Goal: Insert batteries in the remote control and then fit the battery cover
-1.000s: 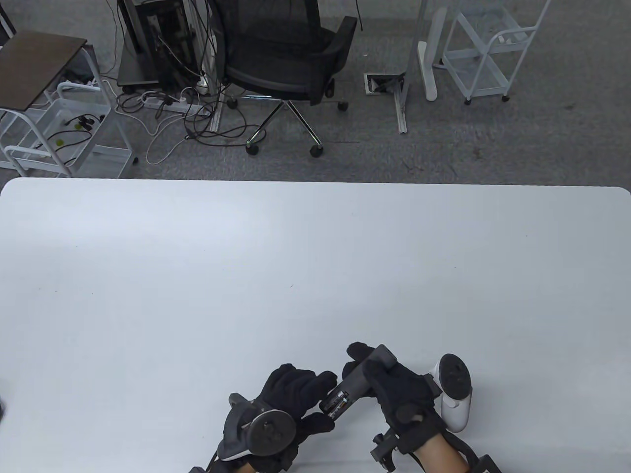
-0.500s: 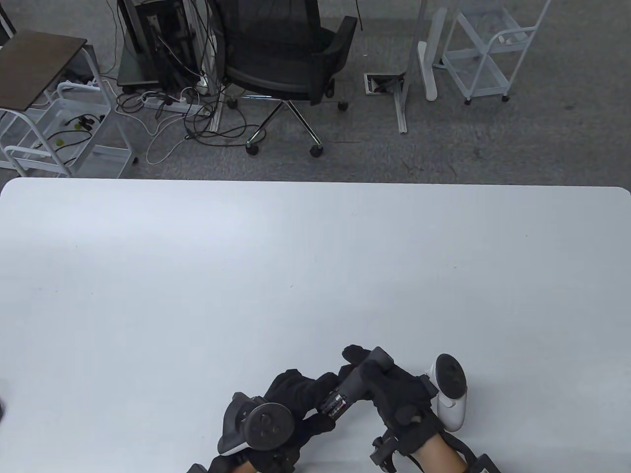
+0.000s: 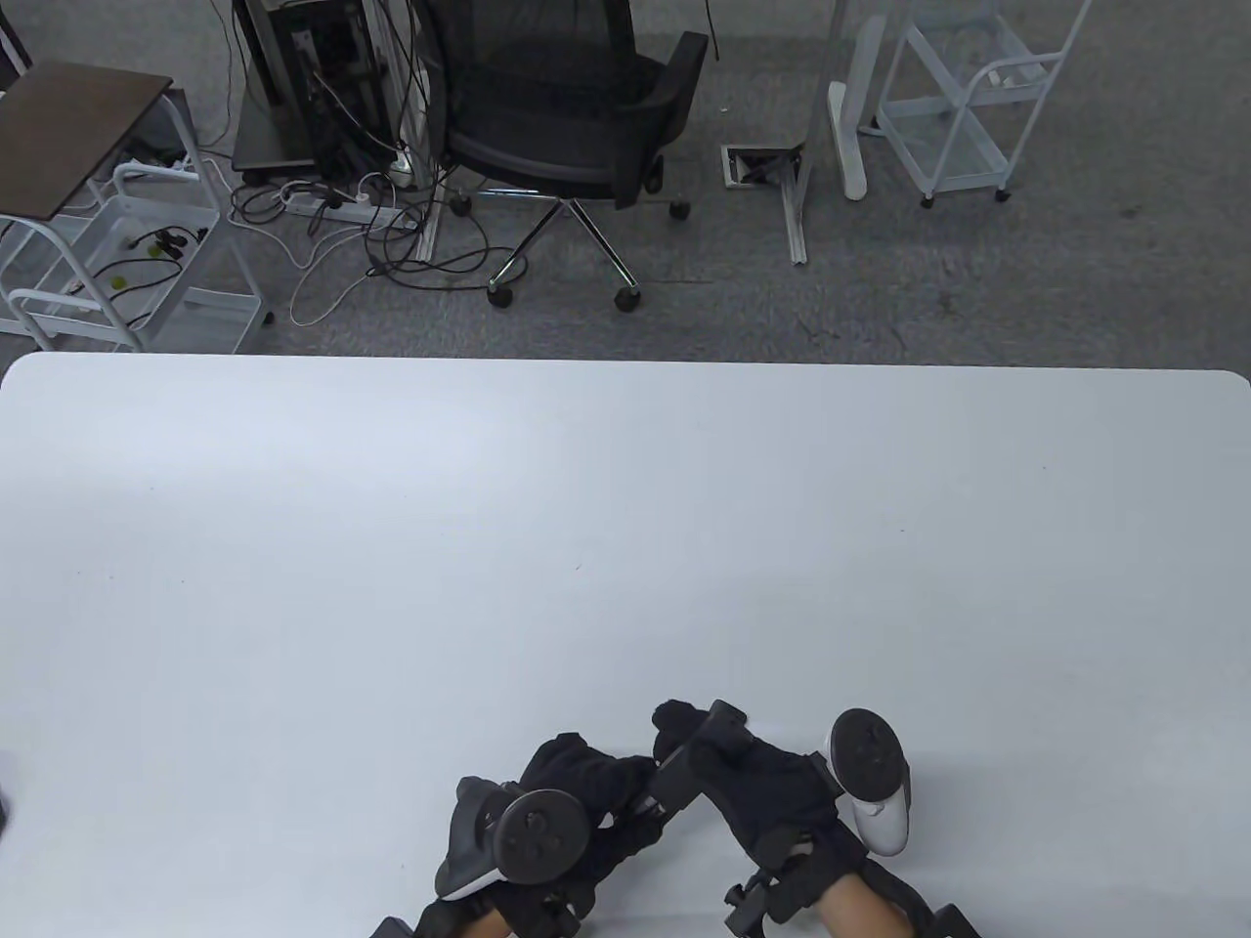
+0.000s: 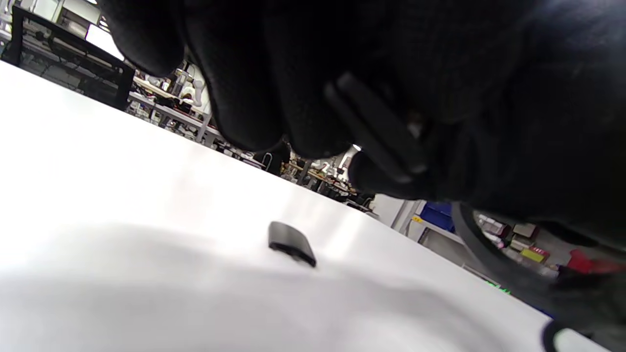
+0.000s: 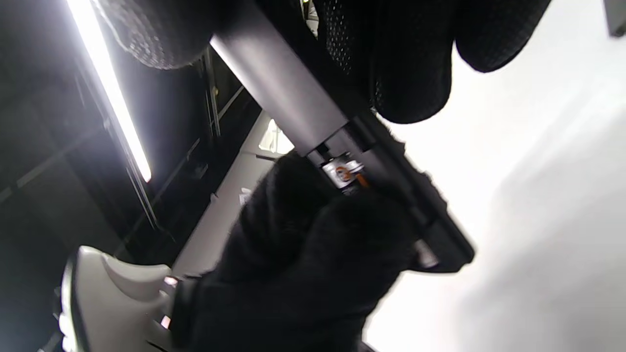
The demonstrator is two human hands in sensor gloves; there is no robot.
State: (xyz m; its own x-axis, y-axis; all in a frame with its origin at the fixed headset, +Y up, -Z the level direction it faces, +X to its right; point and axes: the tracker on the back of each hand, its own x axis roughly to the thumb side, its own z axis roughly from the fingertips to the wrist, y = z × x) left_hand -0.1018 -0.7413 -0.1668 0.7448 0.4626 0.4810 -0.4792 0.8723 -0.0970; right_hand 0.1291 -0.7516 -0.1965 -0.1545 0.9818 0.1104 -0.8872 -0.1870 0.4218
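Both hands hold the grey remote control [image 3: 676, 770] just above the table near the front edge. My right hand [image 3: 696, 735] grips its upper body from above. My left hand [image 3: 633, 788] wraps its fingers over the open battery end. In the right wrist view the remote's body [image 5: 279, 93] runs diagonally and a battery [image 5: 344, 173] shows in the compartment, with the left fingers [image 5: 313, 230] pressing on it. In the left wrist view a small black curved piece [image 4: 292, 243], seemingly the battery cover, lies on the table below my left hand [image 4: 303, 98]. It is hidden in the table view.
The white table [image 3: 586, 547] stretches away from the hands. Beyond its far edge stand an office chair [image 3: 567, 107], a side table with cables [image 3: 88, 137] at the left and a white wire cart [image 3: 963, 107] at the right.
Both hands and the remote have shifted slightly left and towards the front edge. My left fingers have closed over the battery compartment, so the batteries no longer show in the table view.
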